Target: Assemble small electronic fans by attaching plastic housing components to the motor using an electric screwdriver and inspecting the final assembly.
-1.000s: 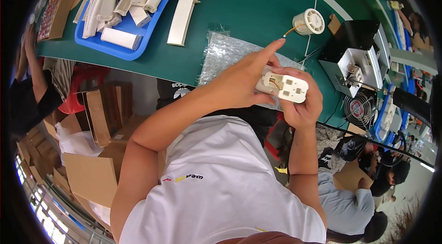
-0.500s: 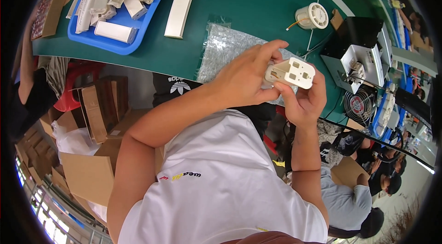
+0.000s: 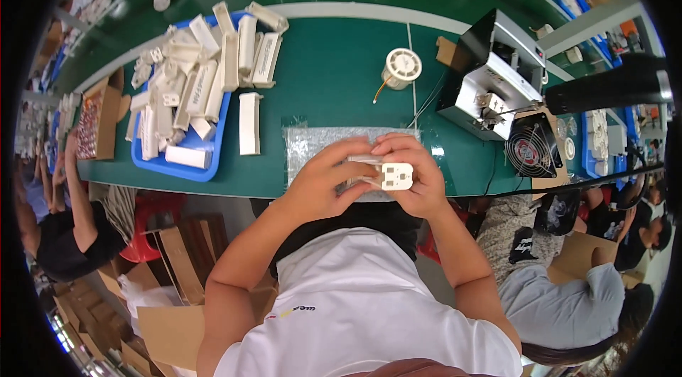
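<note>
My left hand (image 3: 328, 176) and my right hand (image 3: 420, 174) meet in front of my body at the table's near edge. Both are closed around a white plastic housing, whose end cap (image 3: 398, 176) with square holes faces up toward me. The right fingers curl over its far side. The left fingers and thumb press at its left part, and the rest of the housing is hidden by them. Beneath the hands lies a sheet of clear bubble wrap (image 3: 302, 153). A single long white housing (image 3: 249, 123) lies on the green table to the left.
A blue tray (image 3: 215, 166) heaped with white housings is at the left. A round white fan (image 3: 402, 68) with wires stands beyond the hands. Toward the right are a metal-and-black machine (image 3: 472, 78) and a black fan with a grille (image 3: 533, 149). Co-workers sit on both sides.
The view has shifted, showing more of the table's far side. The housing has turned more level, and my left index finger, raised before, now curls around it with the rest.
</note>
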A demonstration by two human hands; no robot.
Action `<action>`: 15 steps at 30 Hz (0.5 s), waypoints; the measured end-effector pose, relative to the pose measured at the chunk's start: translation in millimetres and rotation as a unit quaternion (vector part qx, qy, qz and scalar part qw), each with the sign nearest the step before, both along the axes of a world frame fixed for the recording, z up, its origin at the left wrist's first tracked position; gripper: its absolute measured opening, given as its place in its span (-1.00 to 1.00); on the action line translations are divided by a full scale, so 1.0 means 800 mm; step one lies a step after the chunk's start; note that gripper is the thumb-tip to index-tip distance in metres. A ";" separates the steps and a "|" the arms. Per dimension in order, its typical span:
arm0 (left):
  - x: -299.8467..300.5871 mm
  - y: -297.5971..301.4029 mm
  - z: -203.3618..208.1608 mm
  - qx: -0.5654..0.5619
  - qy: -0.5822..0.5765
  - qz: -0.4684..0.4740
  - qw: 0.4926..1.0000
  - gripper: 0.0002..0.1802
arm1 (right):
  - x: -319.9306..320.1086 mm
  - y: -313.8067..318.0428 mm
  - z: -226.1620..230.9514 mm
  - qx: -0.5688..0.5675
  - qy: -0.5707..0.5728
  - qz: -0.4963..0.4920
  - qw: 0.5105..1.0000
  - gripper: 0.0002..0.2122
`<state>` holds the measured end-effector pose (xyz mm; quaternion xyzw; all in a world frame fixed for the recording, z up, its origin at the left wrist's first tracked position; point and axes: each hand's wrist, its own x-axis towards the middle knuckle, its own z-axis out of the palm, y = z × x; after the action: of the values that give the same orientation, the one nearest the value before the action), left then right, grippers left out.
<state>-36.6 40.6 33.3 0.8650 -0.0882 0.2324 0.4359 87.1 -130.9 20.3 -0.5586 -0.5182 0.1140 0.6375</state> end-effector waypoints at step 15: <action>0.040 -0.039 -0.012 -0.166 0.033 0.178 0.969 -0.77 | 0.158 -0.052 0.199 0.006 -0.266 -0.582 0.768 -0.28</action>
<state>-4.9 9.6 23.6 0.7898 0.1212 0.2888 0.5274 213.8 -172.1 179.8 -0.7571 -0.2433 -0.4354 0.4220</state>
